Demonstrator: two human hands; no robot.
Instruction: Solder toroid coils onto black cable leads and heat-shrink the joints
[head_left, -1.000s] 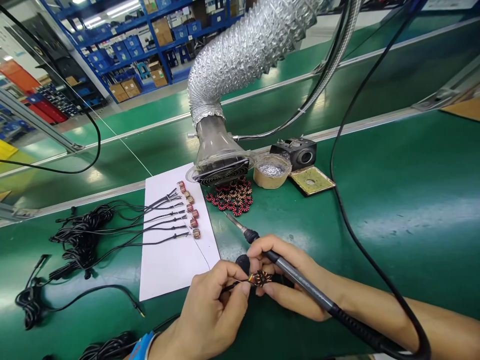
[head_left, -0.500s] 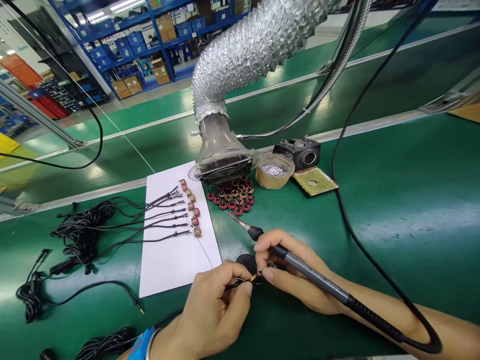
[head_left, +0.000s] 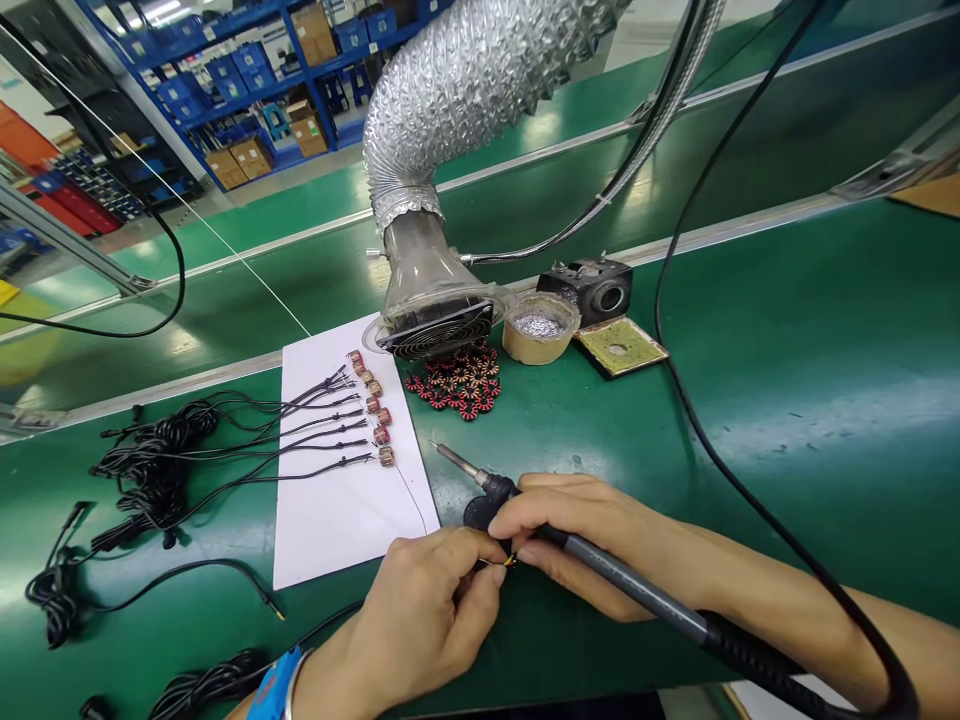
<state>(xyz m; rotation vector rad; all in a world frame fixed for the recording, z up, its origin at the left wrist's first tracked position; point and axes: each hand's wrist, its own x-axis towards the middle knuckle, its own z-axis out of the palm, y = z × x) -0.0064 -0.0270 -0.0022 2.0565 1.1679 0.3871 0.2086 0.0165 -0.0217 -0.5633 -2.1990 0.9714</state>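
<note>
Green bench (head_left: 757, 480), left hand (head_left: 424, 610) pinching seemingly yellow-tipped wire (head_left: 499, 562).

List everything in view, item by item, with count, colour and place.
Green bench surface: one, green, under everything.
White paper sheet: one, white, centre-left on the bench.
Copper-wound coils on wire ends: about seven, copper and red, on the sheet.
Coiled black cables: one bundle, black, left of the sheet.
Ring-shaped wound coils: a heap, red and black, right of the sheet.
Silver flexible duct: one, silver, above the heap.
Tan round cup of silvery scraps: one, tan, right of the duct's mouth.
Black block: one, black, behind the cup.
Yellow-green pad: one, yellow-green, right of the cup.
Blue shelving with cardboard boxes: one, blue, far background.
Grey-and-black soldering iron: one, in the right hand.
Thin wire with a yellow end: one, black, in the left hand.
Blue wristband: one, blue, on the left wrist.
Left hand: one, lower centre.
Right hand: one, right of the left hand.
</note>
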